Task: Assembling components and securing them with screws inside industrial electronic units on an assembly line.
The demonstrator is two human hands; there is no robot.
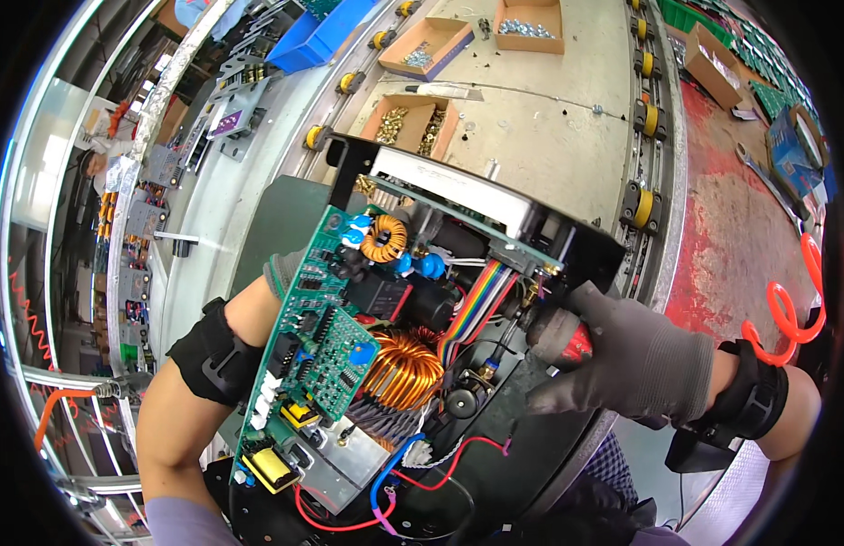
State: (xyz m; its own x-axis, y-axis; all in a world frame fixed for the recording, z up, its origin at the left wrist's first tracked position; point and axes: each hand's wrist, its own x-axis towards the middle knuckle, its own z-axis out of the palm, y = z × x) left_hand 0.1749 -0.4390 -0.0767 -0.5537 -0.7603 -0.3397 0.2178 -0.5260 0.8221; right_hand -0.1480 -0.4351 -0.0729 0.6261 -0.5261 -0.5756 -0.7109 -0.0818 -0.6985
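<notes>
In front of me stands an opened electronic unit with a black metal case. It holds a green circuit board, a large copper-wound coil, a smaller ring coil and a rainbow ribbon cable. My right hand, in a grey glove, is closed around a red and black power tool at the unit's right side; its tip is hidden. My left hand reaches behind the board's left edge. Only its glove cuff shows, the fingers are hidden. Loose red and blue wires hang at the near end.
Beyond the unit, cardboard trays of screws and brass fasteners lie on the bench. Roller rails run along both sides. A coiled red hose hangs at right, near a wrench. A blue bin stands far left.
</notes>
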